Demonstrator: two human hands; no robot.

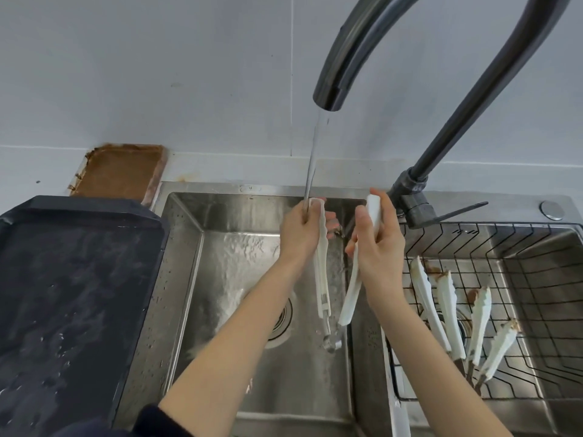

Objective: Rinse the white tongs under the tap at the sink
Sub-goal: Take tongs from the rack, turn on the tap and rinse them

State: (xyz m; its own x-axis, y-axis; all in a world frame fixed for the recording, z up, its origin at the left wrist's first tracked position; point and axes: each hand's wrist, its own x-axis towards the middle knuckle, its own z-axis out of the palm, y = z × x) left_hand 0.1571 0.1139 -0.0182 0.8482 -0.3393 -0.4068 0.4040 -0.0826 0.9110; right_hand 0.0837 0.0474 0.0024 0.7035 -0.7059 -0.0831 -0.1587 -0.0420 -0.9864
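Over the left basin of the steel sink (pixel 189 279) I hold one pair of white tongs (pixel 322 272), spread wide, one arm in each hand. My left hand (pixel 303 234) grips the left arm near its tip. My right hand (pixel 377 244) grips the right arm (pixel 351 298) near its tip. The two arms meet at a metal hinge (pixel 331 340) low in the basin. Water streams from the dark curved tap (pixel 328 99) onto my left hand and the tip it holds.
Several more white tongs (pixel 448 313), some with brown stains, lie in a black wire basket (pixel 536 279) in the right basin. A wet black tray (pixel 69 294) sits on the left counter, a rusty brown tray (pixel 120 171) behind it. The tap lever (pixel 457 211) points right.
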